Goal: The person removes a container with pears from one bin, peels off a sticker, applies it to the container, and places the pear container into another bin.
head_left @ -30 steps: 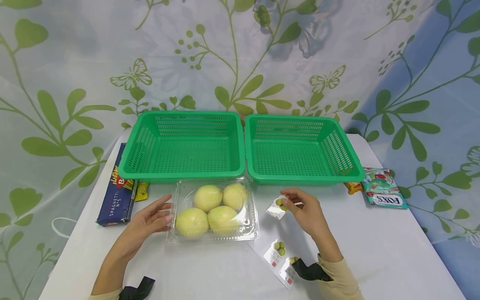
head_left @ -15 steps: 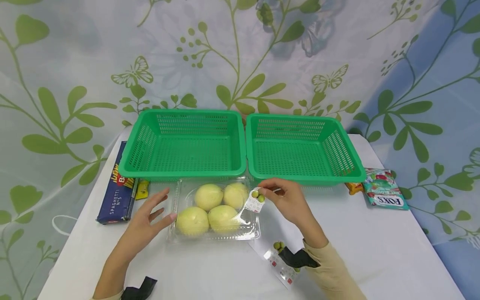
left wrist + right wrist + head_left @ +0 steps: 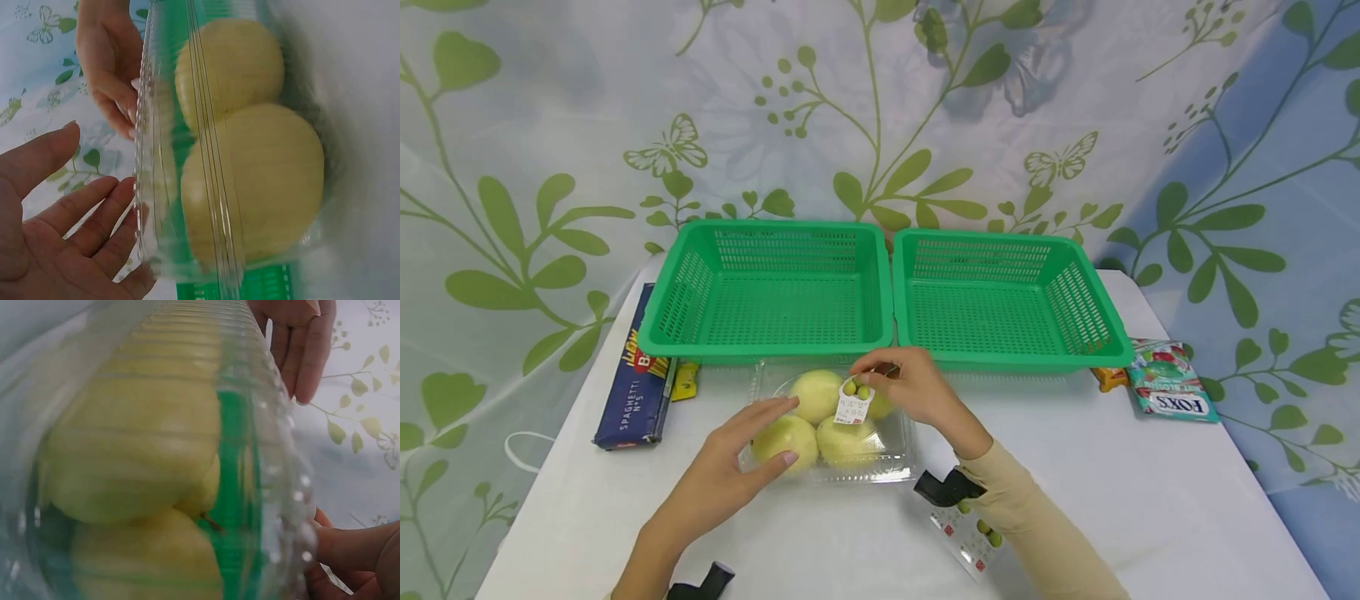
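Observation:
A clear plastic clamshell box [image 3: 893,468] with several pale yellow round fruits [image 3: 784,443] in it stands on the table. Above the box lid, my right hand [image 3: 917,390] pinches a small white sticker [image 3: 853,407] with a green fruit picture, between thumb and fingertips. My left hand [image 3: 730,465] hovers at the left side of the box, its fingers spread and extended over the lid edge. In the left wrist view, the left hand [image 3: 69,240] has relaxed fingers close to the box rim. Whether the sticker touches the lid is unclear.
A sheet with more stickers [image 3: 962,542] lies partly beneath the right sleeve. Two green baskets [image 3: 880,343] stand behind the box. At left are a blue spaghetti box [image 3: 636,400] and a yellow packet [image 3: 685,382]. An orange packet [image 3: 1110,379] and a FOX'S bag [image 3: 1172,383] lie right.
My right hand has carried the sticker leftward from beside the box to above its lid. My left hand has moved right, from the box's side to over its left edge.

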The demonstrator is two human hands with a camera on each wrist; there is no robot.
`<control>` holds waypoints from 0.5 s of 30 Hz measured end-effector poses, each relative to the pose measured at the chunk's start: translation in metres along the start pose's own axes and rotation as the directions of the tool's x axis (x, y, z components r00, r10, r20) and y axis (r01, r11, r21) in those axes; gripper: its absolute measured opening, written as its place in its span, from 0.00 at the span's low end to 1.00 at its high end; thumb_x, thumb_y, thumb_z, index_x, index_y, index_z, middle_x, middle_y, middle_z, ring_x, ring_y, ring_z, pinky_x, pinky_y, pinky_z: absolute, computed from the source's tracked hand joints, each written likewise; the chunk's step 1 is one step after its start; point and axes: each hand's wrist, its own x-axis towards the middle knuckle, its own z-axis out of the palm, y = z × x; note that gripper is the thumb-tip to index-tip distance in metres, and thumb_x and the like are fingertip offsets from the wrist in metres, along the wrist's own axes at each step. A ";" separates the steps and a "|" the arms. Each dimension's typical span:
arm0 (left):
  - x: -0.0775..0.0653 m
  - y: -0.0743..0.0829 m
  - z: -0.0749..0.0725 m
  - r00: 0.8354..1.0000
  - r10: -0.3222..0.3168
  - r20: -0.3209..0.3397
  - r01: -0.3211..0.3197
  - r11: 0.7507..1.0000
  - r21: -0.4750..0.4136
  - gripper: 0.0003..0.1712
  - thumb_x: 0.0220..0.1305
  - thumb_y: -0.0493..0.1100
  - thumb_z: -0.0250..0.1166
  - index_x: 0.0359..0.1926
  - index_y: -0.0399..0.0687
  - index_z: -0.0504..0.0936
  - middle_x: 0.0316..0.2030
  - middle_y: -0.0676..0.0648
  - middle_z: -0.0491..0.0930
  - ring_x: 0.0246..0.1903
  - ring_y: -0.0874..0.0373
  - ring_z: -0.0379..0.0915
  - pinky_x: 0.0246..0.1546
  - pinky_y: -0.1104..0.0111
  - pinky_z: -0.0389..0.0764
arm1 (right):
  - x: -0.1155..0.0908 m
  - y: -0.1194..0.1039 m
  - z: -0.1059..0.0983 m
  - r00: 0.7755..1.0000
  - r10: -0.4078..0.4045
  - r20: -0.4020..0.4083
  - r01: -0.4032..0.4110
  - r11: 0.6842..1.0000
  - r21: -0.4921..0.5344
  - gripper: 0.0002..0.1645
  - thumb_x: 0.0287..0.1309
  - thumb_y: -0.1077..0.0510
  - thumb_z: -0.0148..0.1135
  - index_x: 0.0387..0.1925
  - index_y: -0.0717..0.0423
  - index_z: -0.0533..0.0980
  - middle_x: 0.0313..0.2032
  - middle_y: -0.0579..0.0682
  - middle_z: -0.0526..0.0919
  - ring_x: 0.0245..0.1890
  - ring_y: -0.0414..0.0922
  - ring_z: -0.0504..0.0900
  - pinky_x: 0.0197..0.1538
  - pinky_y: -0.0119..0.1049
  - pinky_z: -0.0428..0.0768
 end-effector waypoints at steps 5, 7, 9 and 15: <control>0.002 0.007 0.010 0.998 0.034 0.058 -0.035 0.999 0.026 0.35 0.63 0.48 0.71 0.71 0.59 0.71 0.72 0.54 0.69 0.75 0.46 0.59 0.78 0.60 0.53 | 0.011 -0.001 0.010 0.998 -0.034 0.061 0.033 0.999 0.009 0.08 0.63 0.62 0.65 0.42 0.54 0.87 0.43 0.53 0.90 0.36 0.40 0.86 0.39 0.30 0.83; 0.003 0.009 0.013 0.996 0.042 0.077 -0.045 0.998 0.041 0.36 0.64 0.48 0.70 0.72 0.58 0.70 0.73 0.54 0.68 0.76 0.49 0.58 0.77 0.55 0.57 | 0.014 -0.001 0.012 0.997 -0.026 0.078 0.025 1.000 0.017 0.09 0.64 0.62 0.65 0.42 0.55 0.87 0.43 0.53 0.89 0.36 0.40 0.86 0.39 0.30 0.82; 0.005 0.011 0.016 0.995 0.049 0.089 -0.053 0.997 0.052 0.37 0.64 0.48 0.70 0.73 0.57 0.69 0.73 0.53 0.67 0.76 0.51 0.57 0.74 0.49 0.61 | 0.017 -0.001 0.014 0.996 -0.014 0.087 0.013 1.000 0.018 0.09 0.64 0.62 0.65 0.42 0.54 0.87 0.43 0.53 0.89 0.36 0.40 0.85 0.40 0.29 0.82; 0.007 0.012 0.022 0.993 0.057 0.106 -0.064 0.996 0.067 0.36 0.64 0.45 0.70 0.72 0.56 0.70 0.74 0.54 0.67 0.76 0.50 0.57 0.74 0.47 0.62 | 0.024 0.000 0.018 0.994 -0.033 0.104 0.033 0.999 0.004 0.09 0.65 0.64 0.63 0.42 0.55 0.87 0.41 0.53 0.90 0.36 0.40 0.85 0.42 0.29 0.83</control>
